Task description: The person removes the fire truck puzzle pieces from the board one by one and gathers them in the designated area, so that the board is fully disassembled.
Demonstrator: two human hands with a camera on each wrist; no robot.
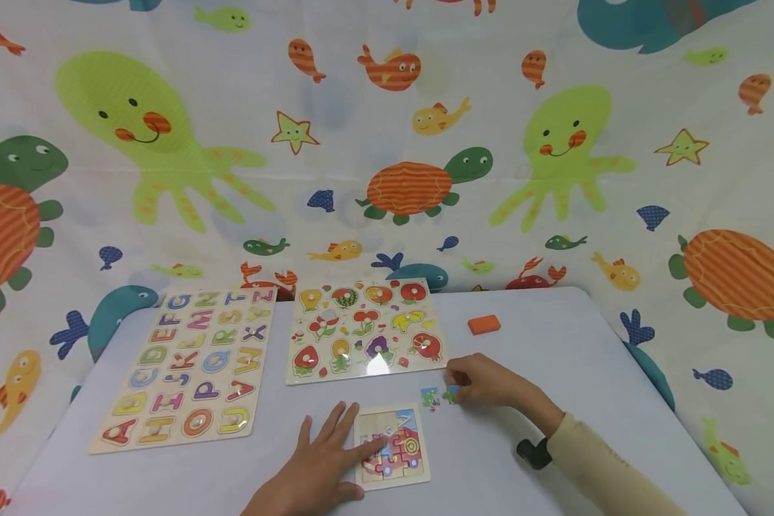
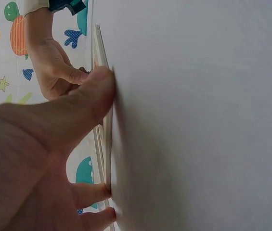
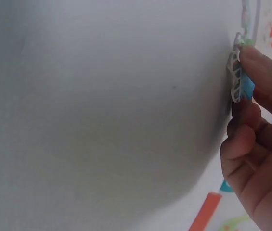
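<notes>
My left hand (image 1: 316, 462) lies spread at the left side of a small framed jigsaw puzzle (image 1: 406, 459), its index finger stretched over the pieces and the thumb by the near left corner. In the left wrist view, the left hand (image 2: 54, 144) has its fingertips against the frame's thin edge (image 2: 108, 159). Beyond the frame, my right hand (image 1: 486, 380) pinches a small green and blue puzzle piece (image 1: 450, 394) between thumb and fingers. The right wrist view shows this piece (image 3: 248, 86) on edge. Just left of it lies a second loose piece (image 1: 430, 398).
A wooden alphabet board (image 1: 190, 365) stands at the left of the white table (image 1: 522, 466). Behind the small puzzle is a fruit peg board (image 1: 368, 330). An orange block (image 1: 484, 325) lies at the back right. A sea-animal curtain (image 1: 335, 143) hangs behind the table.
</notes>
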